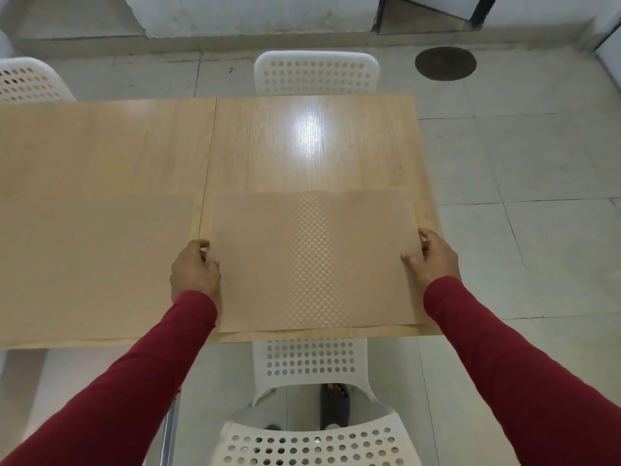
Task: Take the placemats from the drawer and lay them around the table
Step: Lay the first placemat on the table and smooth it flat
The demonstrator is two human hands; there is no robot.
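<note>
Hands [195, 270] [433, 258] pinch woven rectangular placemat [312, 260] on woodgrain table [134, 156].

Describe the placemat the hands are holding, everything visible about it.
The placemat is a thin, flat, tan rectangle with a fine checkered weave that shows where light hits it. It lies on the near right part of the wooden table, long edges parallel to the table's near edge, in front of a white perforated chair. The left hand pinches its left edge and the right hand its right edge. Whether it rests fully flat cannot be told.
</note>
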